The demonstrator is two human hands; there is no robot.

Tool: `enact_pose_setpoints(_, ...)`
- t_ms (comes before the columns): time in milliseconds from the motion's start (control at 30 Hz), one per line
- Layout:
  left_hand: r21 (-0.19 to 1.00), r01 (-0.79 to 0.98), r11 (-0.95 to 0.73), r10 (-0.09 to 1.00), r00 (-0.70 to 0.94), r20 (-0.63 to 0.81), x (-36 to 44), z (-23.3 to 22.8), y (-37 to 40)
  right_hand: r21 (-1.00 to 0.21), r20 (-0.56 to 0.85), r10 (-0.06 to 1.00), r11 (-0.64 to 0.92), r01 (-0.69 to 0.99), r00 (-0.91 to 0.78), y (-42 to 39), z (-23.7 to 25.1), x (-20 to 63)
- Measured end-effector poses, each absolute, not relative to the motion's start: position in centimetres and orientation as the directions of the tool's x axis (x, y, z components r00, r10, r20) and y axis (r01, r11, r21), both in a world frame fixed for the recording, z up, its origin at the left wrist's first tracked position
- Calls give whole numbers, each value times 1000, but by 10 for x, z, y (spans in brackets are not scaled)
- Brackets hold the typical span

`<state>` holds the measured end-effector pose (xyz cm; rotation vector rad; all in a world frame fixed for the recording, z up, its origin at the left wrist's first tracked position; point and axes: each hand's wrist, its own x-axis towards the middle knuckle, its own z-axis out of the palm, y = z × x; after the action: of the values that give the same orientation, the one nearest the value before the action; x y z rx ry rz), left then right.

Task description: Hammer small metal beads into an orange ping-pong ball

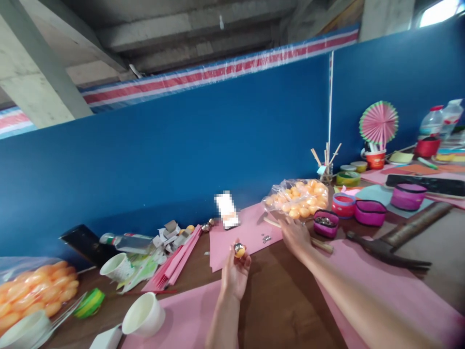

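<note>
My left hand (235, 276) is raised over the table, its fingers closed around a small orange ball (239, 253). Shiny silver metal covers the ball's upper part. Farther to the right, my right hand (295, 238) reaches down with bent fingers over a pale wooden stick (321, 245), whose ends show on either side of the hand. The fingertips are hard to make out. Between the hands, several small silver pieces (267, 238) lie on a pink paper sheet (232, 247). A clear bag of orange balls (300, 198) is just beyond my right hand.
A claw hammer (397, 240) lies at right, near purple containers (369, 213) and a dark pouch of metal pieces (325, 224). A phone (227, 211) leans on the blue partition (203, 135). At left are paper strips (178, 261), a white cup (143, 315) and another ball bag (39, 288).
</note>
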<state>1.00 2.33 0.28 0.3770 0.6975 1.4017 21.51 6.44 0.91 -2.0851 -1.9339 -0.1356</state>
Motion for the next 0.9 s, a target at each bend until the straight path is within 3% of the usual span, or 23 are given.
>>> enact_pose_setpoints(133, 654, -748, 113, 988, 16, -153, 14, 2, 22, -240, 370, 922, 213, 947, -114, 58, 11, 208)
enact_pose_setpoints(233, 663, -744, 84, 992, 0, -126, 16, 0, 22, -257, 375, 905, 312, 915, -204, 57, 7, 202)
enact_pose_setpoints(633, 630, -773, 73, 992, -7, -125, 17, 0, 23, -280, 356, 914, 302, 911, -194, 66, 0, 199)
enact_pose_setpoints(900, 683, -722, 110, 984, -17, -176, 14, -1, 23, -430, 417, 905, 275, 860, -81, 68, -3, 201)
